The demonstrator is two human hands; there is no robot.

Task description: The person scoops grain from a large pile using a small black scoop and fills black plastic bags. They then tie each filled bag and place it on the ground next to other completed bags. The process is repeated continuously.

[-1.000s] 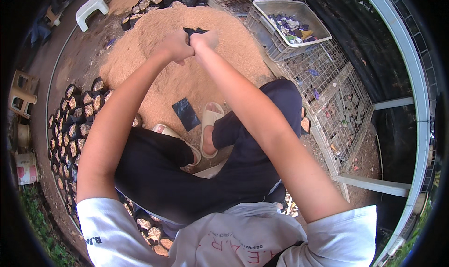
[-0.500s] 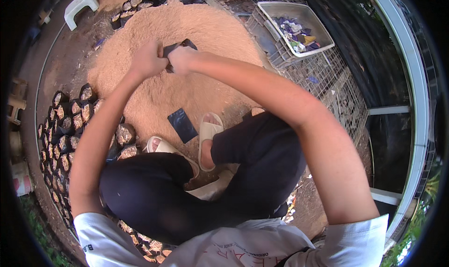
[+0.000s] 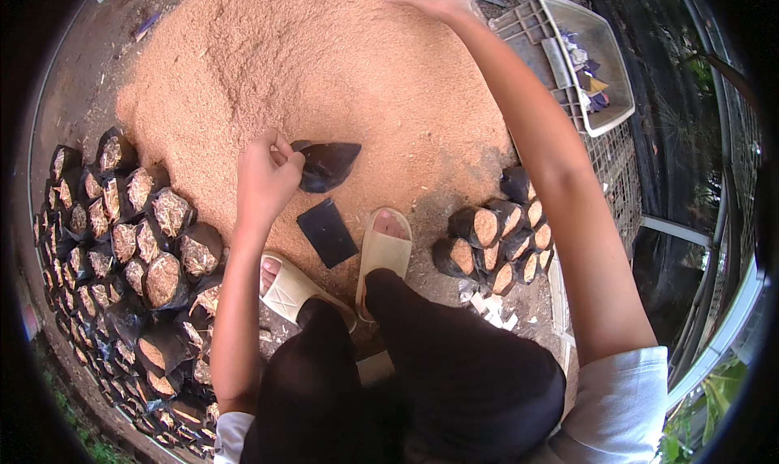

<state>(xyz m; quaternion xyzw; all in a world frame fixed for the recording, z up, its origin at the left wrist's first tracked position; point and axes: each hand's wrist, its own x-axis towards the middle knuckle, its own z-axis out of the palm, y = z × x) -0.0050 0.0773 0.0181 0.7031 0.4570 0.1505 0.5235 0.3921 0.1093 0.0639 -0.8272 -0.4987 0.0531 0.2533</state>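
My left hand (image 3: 269, 176) pinches the edge of a black plastic grow bag (image 3: 331, 167), which hangs with its mouth spread over the near side of a pile of tan husk-like material (image 3: 324, 74). Stretched far forward, my right hand (image 3: 438, 0) is over the pile's far right part, thumb held out and nothing seen in it. The frame's upper edge cuts off part of its fingers. Another black bag (image 3: 328, 233) lies flat on the ground before my sandalled feet.
Filled black bags (image 3: 166, 281) crowd the left side in rows. A smaller group of filled bags (image 3: 485, 227) stands right of my feet. Far right, a grey plastic crate (image 3: 613, 119) with coloured scraps sits on wire mesh. White scraps (image 3: 491, 308) lie near my right knee.
My hands were together on the black bag; now they are apart. The left has come nearer with the bag, whose mouth has widened, and the right has reached out. The view has shifted.
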